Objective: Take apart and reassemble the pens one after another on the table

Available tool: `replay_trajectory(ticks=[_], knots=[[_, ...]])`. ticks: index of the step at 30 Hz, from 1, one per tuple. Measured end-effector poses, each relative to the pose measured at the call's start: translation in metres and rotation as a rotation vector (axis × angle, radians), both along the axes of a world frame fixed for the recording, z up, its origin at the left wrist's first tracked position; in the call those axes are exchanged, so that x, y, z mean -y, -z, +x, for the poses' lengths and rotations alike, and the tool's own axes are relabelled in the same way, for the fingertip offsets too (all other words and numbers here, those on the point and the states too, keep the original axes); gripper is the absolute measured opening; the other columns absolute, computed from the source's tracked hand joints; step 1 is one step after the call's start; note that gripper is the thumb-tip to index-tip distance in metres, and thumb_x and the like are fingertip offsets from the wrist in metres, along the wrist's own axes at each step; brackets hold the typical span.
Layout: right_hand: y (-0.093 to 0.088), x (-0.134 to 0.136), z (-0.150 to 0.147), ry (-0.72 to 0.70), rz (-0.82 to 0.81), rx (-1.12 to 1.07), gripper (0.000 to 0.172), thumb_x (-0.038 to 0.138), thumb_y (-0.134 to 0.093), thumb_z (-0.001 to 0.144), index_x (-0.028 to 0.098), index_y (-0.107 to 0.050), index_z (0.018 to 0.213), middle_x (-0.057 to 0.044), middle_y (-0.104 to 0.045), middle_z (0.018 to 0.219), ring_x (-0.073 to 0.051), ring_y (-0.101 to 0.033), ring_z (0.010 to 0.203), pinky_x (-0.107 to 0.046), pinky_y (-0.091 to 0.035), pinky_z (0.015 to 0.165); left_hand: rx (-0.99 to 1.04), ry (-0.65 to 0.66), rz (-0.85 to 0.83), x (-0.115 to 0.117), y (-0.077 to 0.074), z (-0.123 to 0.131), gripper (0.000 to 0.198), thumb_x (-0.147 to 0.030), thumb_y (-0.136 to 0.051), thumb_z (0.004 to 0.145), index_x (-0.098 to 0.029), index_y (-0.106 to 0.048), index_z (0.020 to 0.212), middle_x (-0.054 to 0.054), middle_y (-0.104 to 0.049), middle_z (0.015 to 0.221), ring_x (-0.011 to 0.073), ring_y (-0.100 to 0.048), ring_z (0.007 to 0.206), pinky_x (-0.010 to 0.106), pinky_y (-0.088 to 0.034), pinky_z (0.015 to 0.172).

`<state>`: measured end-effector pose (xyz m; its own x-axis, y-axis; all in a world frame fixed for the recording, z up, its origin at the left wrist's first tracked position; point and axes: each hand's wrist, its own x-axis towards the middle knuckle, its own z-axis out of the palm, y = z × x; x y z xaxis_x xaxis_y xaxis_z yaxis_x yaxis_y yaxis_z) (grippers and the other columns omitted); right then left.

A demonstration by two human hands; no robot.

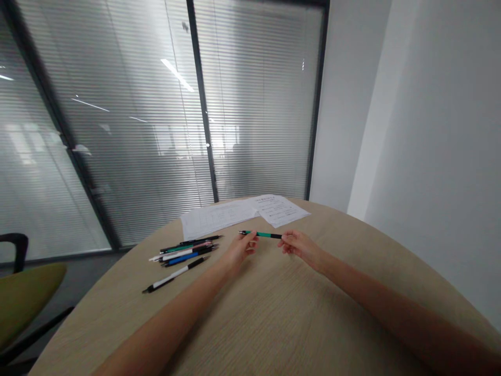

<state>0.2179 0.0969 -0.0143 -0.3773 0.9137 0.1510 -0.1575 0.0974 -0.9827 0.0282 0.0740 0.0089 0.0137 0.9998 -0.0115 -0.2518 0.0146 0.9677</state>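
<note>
A green and black pen is held level between my two hands, above the table. My left hand pinches it near the end with the clip, thumb on top. At the other end, the fingers of my right hand are closed on the black part; its tip is hidden by them. Left of my left hand lies a loose pile of several pens in black, white, green and blue. Closer to me, a white and black pen rests apart from the pile, slanting across the wood.
Printed paper sheets lie at the far side of the round wooden table. Behind it stands a glass partition with blinds. A white wall is on the right, and a green chair at the left.
</note>
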Motion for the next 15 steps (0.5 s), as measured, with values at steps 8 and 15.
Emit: replay_trajectory(ticks=[8,15], knots=[[0.008,-0.018,0.016,0.22,0.084,0.211,0.035,0.051,-0.046,0.069,0.018,-0.045,0.061,0.001,-0.054,0.053,-0.009,-0.047,0.046,-0.022,-0.035,0.047,-0.237,0.027,0.047,-0.004,0.011,-0.008,0.029,-0.031,-0.068,0.052,-0.013,-0.055,0.07,-0.006,-0.048,0.05,0.0053,-0.041,0.042,0.018,-0.029,0.042],[0.016,-0.012,0.019,0.352,0.159,0.424,0.038,0.052,-0.035,0.074,0.02,-0.036,0.053,0.007,-0.034,0.042,-0.008,-0.031,0.037,-0.022,-0.024,0.04,-0.416,-0.004,0.116,0.011,0.011,-0.002,0.025,-0.036,-0.064,0.054,-0.013,-0.056,0.061,-0.006,-0.049,0.045,0.0059,-0.037,0.04,0.018,-0.024,0.041]])
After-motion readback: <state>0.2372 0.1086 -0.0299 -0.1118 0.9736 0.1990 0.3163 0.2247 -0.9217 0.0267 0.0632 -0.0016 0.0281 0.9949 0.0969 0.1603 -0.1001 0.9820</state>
